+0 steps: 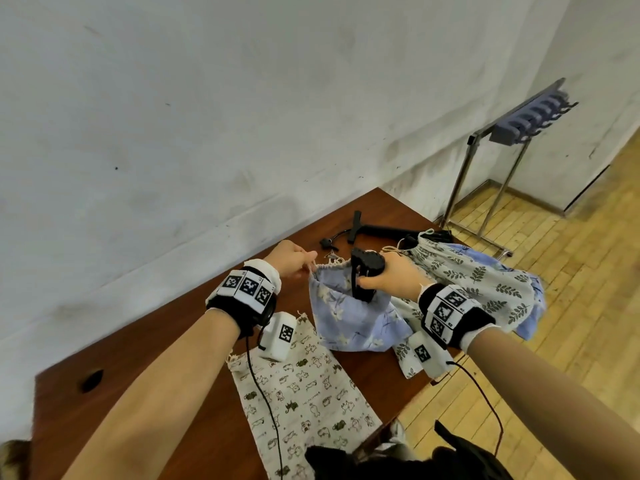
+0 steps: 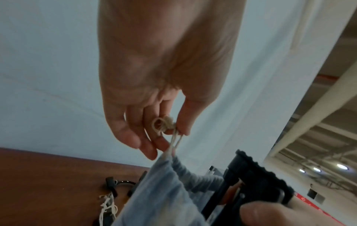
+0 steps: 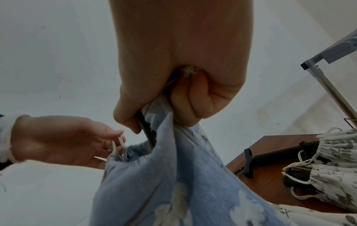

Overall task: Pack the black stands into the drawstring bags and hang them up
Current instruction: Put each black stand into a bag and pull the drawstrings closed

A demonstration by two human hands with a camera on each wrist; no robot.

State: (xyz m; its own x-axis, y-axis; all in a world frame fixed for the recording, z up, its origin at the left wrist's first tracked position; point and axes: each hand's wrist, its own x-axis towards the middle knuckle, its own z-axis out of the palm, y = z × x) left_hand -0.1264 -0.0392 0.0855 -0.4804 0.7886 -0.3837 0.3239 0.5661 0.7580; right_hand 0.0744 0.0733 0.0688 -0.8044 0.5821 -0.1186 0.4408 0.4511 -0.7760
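Note:
A blue floral drawstring bag (image 1: pixel 349 317) hangs open above the brown table (image 1: pixel 138 393). My left hand (image 1: pixel 294 259) pinches its knotted cord (image 2: pixel 167 123) and holds one side of the mouth up. My right hand (image 1: pixel 388 277) grips a black stand (image 1: pixel 365 271) together with the bag's other edge (image 3: pixel 168 122); the stand's lower part is inside the bag. A second black stand (image 1: pixel 377 230) lies at the table's far end. A leaf-print bag (image 1: pixel 481 289) lies to the right with a dark object in its mouth (image 3: pixel 297 177). A cartoon-print bag (image 1: pixel 304 393) lies flat near me.
A metal rack (image 1: pixel 512 133) with a row of hooks stands on the wooden floor to the right of the table. A small black clip with cord (image 1: pixel 327 244) lies behind the blue bag. The white wall runs along the table's far side.

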